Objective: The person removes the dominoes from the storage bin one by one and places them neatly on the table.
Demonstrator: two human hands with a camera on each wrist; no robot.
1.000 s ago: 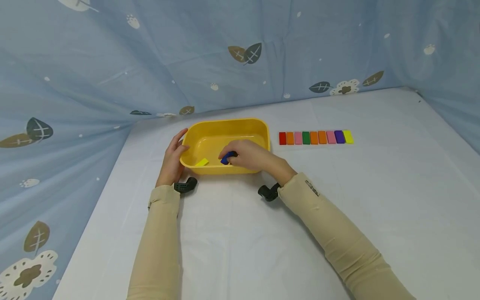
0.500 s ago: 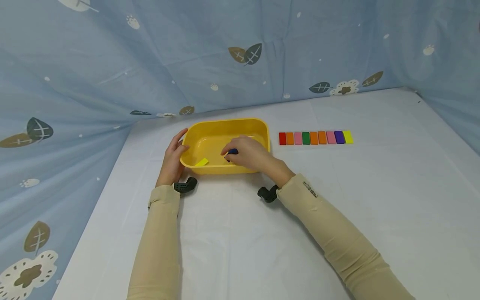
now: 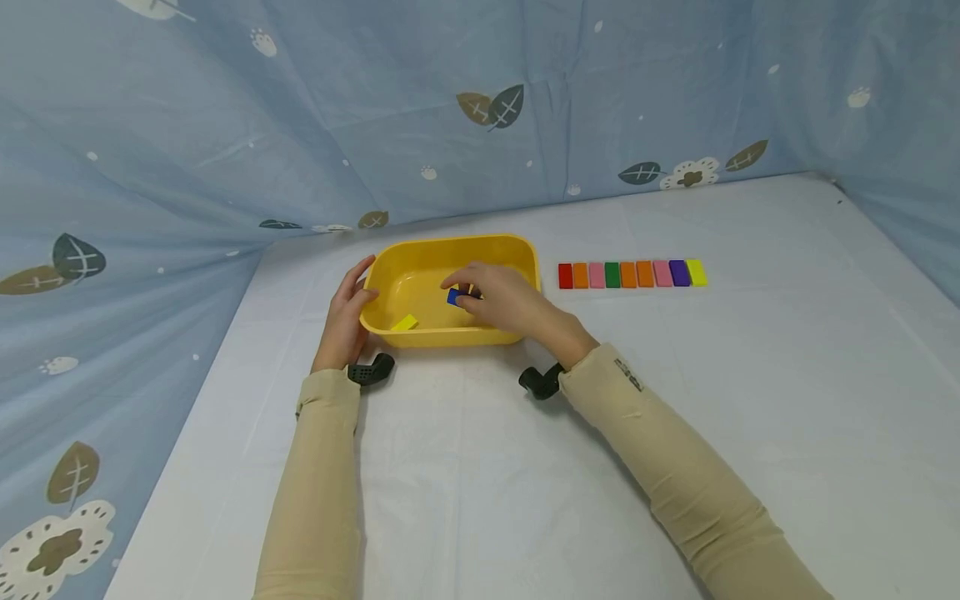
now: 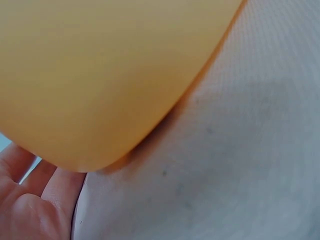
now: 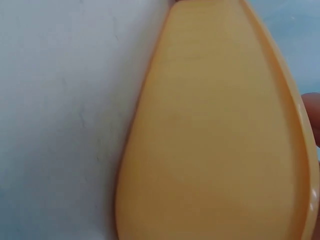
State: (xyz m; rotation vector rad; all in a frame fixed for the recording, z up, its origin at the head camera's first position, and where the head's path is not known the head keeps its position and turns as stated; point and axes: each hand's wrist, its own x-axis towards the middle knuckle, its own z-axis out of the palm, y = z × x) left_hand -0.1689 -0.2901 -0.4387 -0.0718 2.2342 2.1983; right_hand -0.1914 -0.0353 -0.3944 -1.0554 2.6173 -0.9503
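Observation:
A yellow plastic tub (image 3: 450, 250) stands on the white cloth. My left hand (image 3: 347, 312) holds its left end, thumb at the rim and fingers along the outside. The left wrist view shows this hand (image 4: 37, 202) against the tub wall (image 4: 110, 75). Inside the tub, my right hand (image 3: 510, 302) pinches a small blue block (image 3: 453, 297) between thumb and fingers, which partly hide it. A yellow block (image 3: 406, 322) lies near the tub's front left corner. The outer wall (image 5: 210, 120) fills most of the right wrist view, with part of the right hand (image 5: 311, 115) beyond the rim.
Right of the tub, several coloured blocks form a straight row, from a red block (image 3: 565, 276) to a yellow block (image 3: 697, 272), with a green block (image 3: 612, 275) among them. A blue patterned curtain (image 3: 420, 108) hangs behind the white-covered table (image 3: 465, 467).
My right hand has shifted slightly up and right within the tub, turning the blue block between its fingers. The left hand, tub and row of blocks have stayed in place.

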